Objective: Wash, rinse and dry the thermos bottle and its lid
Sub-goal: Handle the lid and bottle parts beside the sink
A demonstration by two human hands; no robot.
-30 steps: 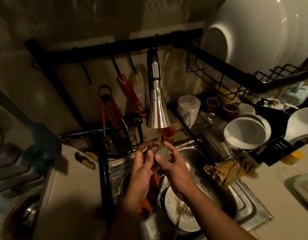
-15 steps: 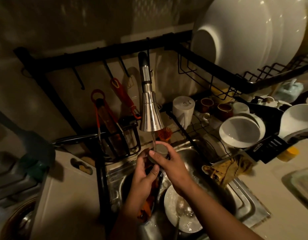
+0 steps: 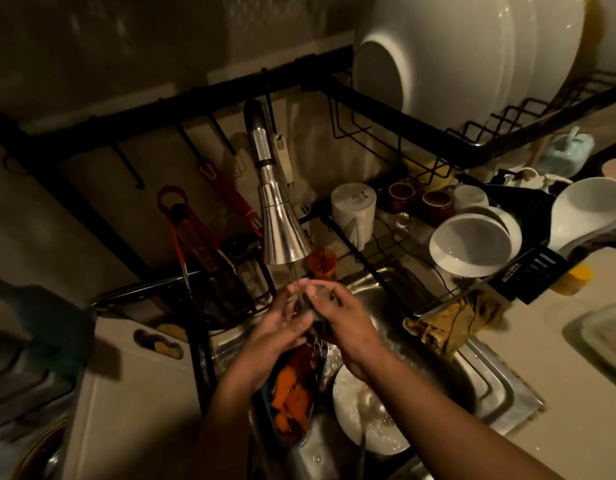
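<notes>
**Lid turned under the tap, bottle nowhere certain**

Everything sat around the sink (image 3: 486,386), so I will place things from there. Above and to the right of it, big white platters (image 3: 472,57) leaned in the black dish rack (image 3: 396,109), with white bowls (image 3: 471,245) and a white mug (image 3: 353,211) on the lower shelf just right of the basin. In the sink itself lay a soapy white plate (image 3: 365,414) and something orange and dark (image 3: 292,393) beside it; whether that was the thermos bottle I could not tell.

Over the basin hung the steel faucet (image 3: 280,233), running. Half a second earlier the right hand had held the lid flat, top up, beneath the spout; now the left hand (image 3: 275,332) and the right hand (image 3: 348,323) were pressed close together around the small lid (image 3: 317,296), fingers rubbing it as water spilled off below. I judged the lid was in its rinse, with drying still to come.

A crumpled yellowish cloth (image 3: 455,323) hung on the sink's right rim, near at hand. The crowded basin left little room to set anything down.
</notes>
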